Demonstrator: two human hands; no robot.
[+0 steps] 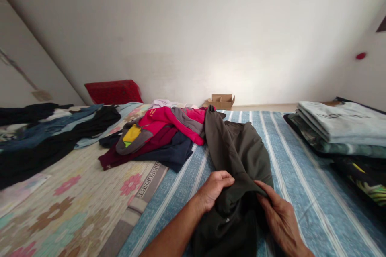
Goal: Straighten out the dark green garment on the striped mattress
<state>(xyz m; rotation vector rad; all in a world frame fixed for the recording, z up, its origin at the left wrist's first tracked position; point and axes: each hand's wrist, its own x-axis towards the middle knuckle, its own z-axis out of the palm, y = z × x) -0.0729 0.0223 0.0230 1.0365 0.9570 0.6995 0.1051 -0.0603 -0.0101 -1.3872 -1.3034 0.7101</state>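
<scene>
A dark olive garment (250,148) lies loosely spread on the blue striped sheet (280,128), running from the middle of the bed toward me. My left hand (212,188) pinches its cloth on the left side. On the other side, my right hand (276,213) grips an edge between thumb and fingers. Between both hands the fabric is raised into an open fold, and a small light mark shows on the darker cloth below. Whether the garment is trousers or a top, I cannot tell. One long narrow part stretches away to the far pile.
Left of the garment sits a heap with a pink and grey jacket (163,118). Folded clothes (343,122) are stacked at the right. More loose clothes (60,132) lie far left on a flowered cover (99,196). Beyond the bed stand a cardboard box (223,101) and a red case (113,92).
</scene>
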